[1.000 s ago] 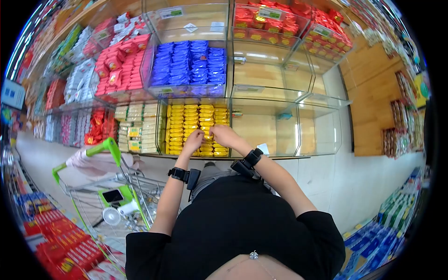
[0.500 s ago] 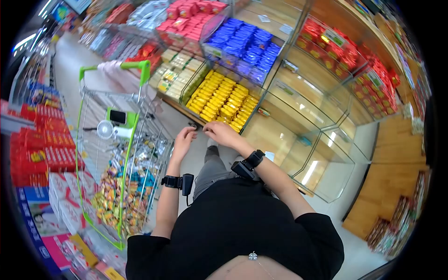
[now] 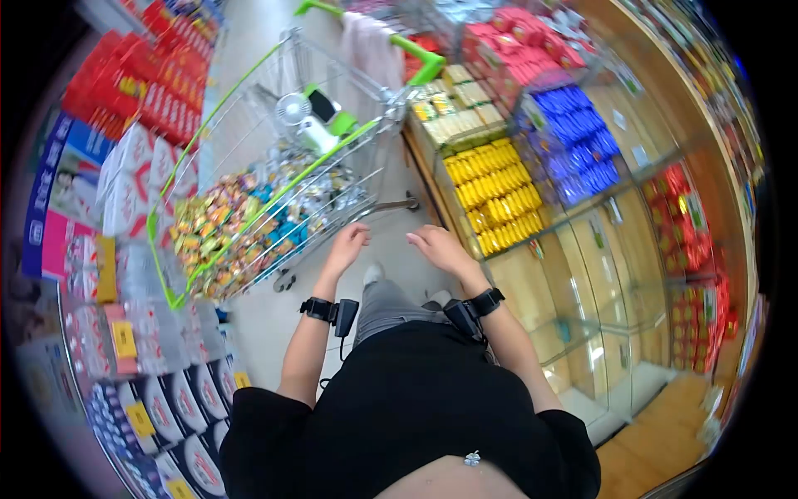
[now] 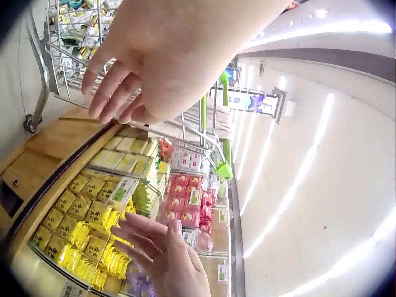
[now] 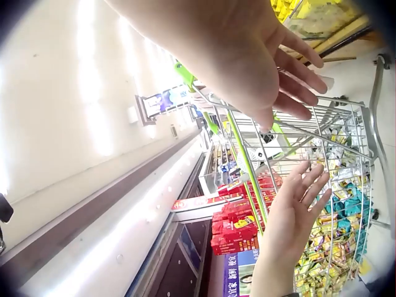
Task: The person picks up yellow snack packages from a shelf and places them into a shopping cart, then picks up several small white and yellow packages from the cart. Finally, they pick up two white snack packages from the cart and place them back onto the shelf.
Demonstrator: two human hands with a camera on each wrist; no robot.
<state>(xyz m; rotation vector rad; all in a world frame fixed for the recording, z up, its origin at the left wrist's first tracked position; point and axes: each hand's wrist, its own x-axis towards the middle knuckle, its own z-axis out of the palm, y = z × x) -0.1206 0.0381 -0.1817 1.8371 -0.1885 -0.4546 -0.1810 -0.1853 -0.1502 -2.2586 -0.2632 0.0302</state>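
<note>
In the head view my left hand (image 3: 347, 246) is held in front of my body beside the shopping cart (image 3: 312, 161), its fingers loosely extended and holding nothing. My right hand (image 3: 440, 249) hovers a short way to its right, also empty, near the bin of yellow packets (image 3: 496, 196). Both wrist views show relaxed, slightly bent fingers with no item in either palm. Inside the cart lies a heap of small wrapped candies (image 3: 237, 212), gold and orange at one end, blue and silver toward the handle.
A white fan (image 3: 293, 109) and a phone (image 3: 321, 103) sit at the cart's handle end. Bins of blue packets (image 3: 573, 145) and pink packets (image 3: 519, 41) stand behind the yellow ones. White-and-red boxes (image 3: 133, 179) line the left side.
My body has turned left, so the cart now sits ahead and the bins to the right. Both hands have drawn back from the yellow packets and spread apart.
</note>
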